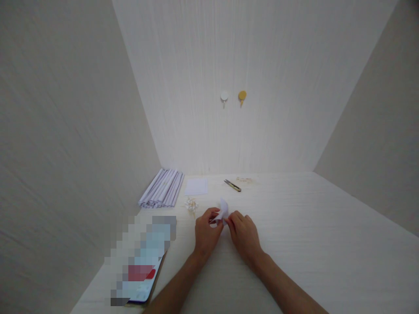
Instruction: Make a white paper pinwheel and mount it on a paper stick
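Note:
A small white sheet of paper (224,208), curled and folded, is held up between my two hands near the middle of the table. My left hand (208,231) pinches its left and lower side. From the right, my right hand (244,233) has its fingertips closed on the paper's lower right part. The fingers hide the paper's lower edge. Just left of my left hand lies a small heap of white and yellowish bits (191,205). Behind it is a flat stack of white square paper (196,186).
Rolled white paper tubes (162,188) are piled against the left wall. Thread snips (232,186) lie toward the back, beside some thin brownish scraps (245,179). A partly blurred phone (145,290) rests at front left. Two hooks, white (224,96) and gold (242,95), hang on the back wall.

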A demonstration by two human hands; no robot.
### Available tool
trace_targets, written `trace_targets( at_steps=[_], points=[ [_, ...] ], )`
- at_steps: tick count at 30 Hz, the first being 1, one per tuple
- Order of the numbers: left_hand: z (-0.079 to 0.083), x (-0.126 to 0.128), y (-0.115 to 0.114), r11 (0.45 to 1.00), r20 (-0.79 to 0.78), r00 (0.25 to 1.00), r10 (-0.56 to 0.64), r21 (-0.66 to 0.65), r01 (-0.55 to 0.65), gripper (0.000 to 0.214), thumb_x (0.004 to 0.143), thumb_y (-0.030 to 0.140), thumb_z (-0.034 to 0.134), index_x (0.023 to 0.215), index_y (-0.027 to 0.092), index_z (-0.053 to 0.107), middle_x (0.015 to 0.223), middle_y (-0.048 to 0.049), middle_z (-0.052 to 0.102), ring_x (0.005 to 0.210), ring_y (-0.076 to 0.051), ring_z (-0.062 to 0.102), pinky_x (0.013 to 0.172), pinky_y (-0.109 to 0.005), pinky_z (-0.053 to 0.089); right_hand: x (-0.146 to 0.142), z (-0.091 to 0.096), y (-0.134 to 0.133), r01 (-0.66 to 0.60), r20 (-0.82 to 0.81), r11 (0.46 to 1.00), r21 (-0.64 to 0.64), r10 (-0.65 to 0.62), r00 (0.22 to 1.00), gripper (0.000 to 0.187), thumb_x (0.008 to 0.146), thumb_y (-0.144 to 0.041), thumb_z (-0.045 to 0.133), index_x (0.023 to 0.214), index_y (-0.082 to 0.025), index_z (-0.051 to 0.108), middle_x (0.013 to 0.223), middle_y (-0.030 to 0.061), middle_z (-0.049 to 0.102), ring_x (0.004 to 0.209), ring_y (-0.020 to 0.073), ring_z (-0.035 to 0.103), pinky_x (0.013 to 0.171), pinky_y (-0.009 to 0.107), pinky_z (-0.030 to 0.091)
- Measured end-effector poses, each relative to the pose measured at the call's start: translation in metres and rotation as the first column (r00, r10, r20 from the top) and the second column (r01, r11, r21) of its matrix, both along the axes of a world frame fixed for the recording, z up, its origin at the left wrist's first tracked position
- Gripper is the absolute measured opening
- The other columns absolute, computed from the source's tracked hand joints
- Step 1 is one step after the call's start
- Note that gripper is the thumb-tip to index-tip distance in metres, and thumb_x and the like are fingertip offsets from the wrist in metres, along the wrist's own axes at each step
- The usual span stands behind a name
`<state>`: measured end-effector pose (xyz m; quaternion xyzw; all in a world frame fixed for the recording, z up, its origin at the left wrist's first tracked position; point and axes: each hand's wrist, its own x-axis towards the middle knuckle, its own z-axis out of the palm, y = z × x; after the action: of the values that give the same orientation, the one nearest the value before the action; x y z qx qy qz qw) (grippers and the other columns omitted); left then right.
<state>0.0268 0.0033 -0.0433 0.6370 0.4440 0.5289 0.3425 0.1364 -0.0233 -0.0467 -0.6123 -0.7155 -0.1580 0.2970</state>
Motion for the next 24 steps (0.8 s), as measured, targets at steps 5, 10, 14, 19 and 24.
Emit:
trace_targets(
  at_steps=[5, 10, 14, 19, 24],
  points=[
    [-0.0002, 0.0006, 0.0005, 1.000, 0.013, 1.000, -0.002, -0.031, 0.003, 0.023, 0.057, 0.009, 0.053, 0.078, 0.018, 0.057, 0.067, -0.0008, 0.063, 0.063, -0.013, 0.060, 0.061, -0.025, 0.049, -0.0007, -0.0015, -0.0006, -0.008, -0.019, 1.000, -0.009, 0.008, 1.000, 0.028, 0.083, -0.022, 0.033, 0.061, -0.017, 0.049, 0.060, 0.0020, 0.055, 0.052, 0.0129, 0.049, 0.050, 0.023, 0.027],
    [0.0005, 0.0013, 0.0008, 0.999, 0.023, 1.000, 0.005, -0.052, -0.004, 0.022, 0.056, 0.009, 0.053, 0.077, 0.016, 0.056, 0.066, -0.0010, 0.062, 0.063, -0.013, 0.060, 0.062, -0.025, 0.049, -0.0019, 0.0004, -0.0010, 0.020, -0.064, 0.994, -0.105, -0.026, 0.998, 0.026, 0.083, -0.023, 0.035, 0.063, -0.017, 0.050, 0.062, 0.0015, 0.057, 0.051, 0.0118, 0.052, 0.046, 0.022, 0.026],
    [-0.0010, 0.0012, 0.0004, 0.999, 0.011, 1.000, -0.008, -0.051, 0.008, 0.021, 0.058, 0.011, 0.053, 0.078, 0.017, 0.055, 0.066, -0.0013, 0.062, 0.062, -0.013, 0.059, 0.061, -0.025, 0.049, -0.0016, 0.0004, -0.0009, 0.057, -0.073, 0.992, -0.113, -0.065, 0.995, 0.029, 0.083, -0.025, 0.035, 0.061, -0.017, 0.052, 0.060, 0.0011, 0.059, 0.049, 0.0118, 0.053, 0.045, 0.023, 0.024],
    [-0.0029, 0.0003, -0.0007, 0.999, -0.011, 1.000, 0.006, -0.031, -0.007, 0.022, 0.058, 0.012, 0.054, 0.079, 0.018, 0.056, 0.066, -0.0006, 0.062, 0.062, -0.013, 0.059, 0.061, -0.025, 0.048, -0.0002, 0.0020, -0.0014, 0.077, -0.062, 0.989, -0.128, -0.085, 0.994, 0.032, 0.082, -0.029, 0.038, 0.056, -0.018, 0.053, 0.055, 0.0001, 0.060, 0.047, 0.0115, 0.053, 0.043, 0.023, 0.022],
    [-0.0031, 0.0018, -0.0013, 0.999, 0.027, 1.000, -0.006, -0.047, 0.007, 0.019, 0.058, 0.014, 0.056, 0.077, 0.017, 0.056, 0.066, -0.0006, 0.062, 0.063, -0.014, 0.059, 0.060, -0.025, 0.048, -0.0010, 0.0039, -0.0025, 0.117, -0.019, 0.981, -0.152, -0.121, 0.992, 0.034, 0.082, -0.032, 0.037, 0.055, -0.019, 0.053, 0.053, -0.0001, 0.061, 0.046, 0.0120, 0.054, 0.042, 0.024, 0.019]
  ],
)
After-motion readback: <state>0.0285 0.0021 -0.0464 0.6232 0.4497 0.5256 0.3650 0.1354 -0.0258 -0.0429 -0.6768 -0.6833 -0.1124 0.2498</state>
